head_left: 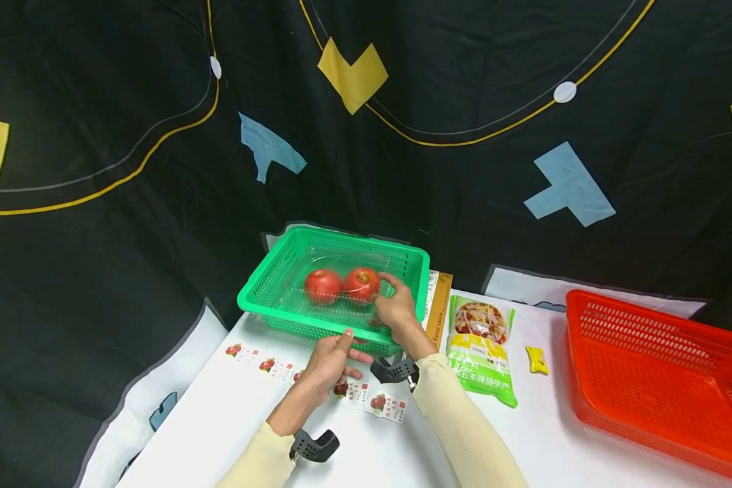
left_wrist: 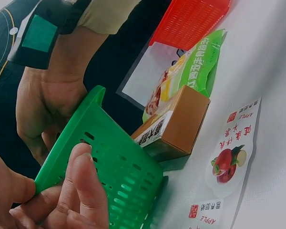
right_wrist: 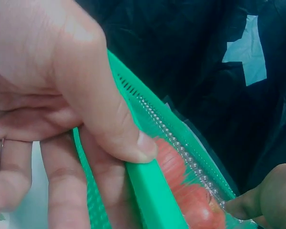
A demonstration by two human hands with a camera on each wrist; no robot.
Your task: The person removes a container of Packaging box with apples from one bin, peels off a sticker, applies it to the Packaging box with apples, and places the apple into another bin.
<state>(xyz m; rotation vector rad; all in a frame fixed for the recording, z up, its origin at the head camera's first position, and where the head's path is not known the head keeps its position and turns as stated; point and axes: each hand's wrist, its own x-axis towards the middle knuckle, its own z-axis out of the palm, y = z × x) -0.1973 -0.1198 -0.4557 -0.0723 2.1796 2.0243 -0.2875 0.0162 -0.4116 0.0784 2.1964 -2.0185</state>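
Note:
Near me on the table stands a green basket [head_left: 253, 298]. Inside it is a clear plastic container [head_left: 295, 291] with two red apples [head_left: 323, 287]. My left hand [head_left: 326, 369] grips the basket's near rim, thumb on top and fingers outside; the left wrist view shows this hold [left_wrist: 81, 191]. My right hand [head_left: 396, 305] reaches over the rim and holds the container's right end, its index finger and thumb beside the right apple [head_left: 361, 283]. In the right wrist view, part of the right hand [right_wrist: 269, 195] shows beside the container's edge; its exact contact is partly hidden.
A strip of apple stickers [head_left: 385, 404] lies before the basket. Right of it stand a brown box [head_left: 440, 305], a green-and-yellow food bag [head_left: 482, 349], a small yellow packet [head_left: 537, 360] and a red basket [head_left: 646, 352]. A black curtain [head_left: 451, 203] hangs behind.

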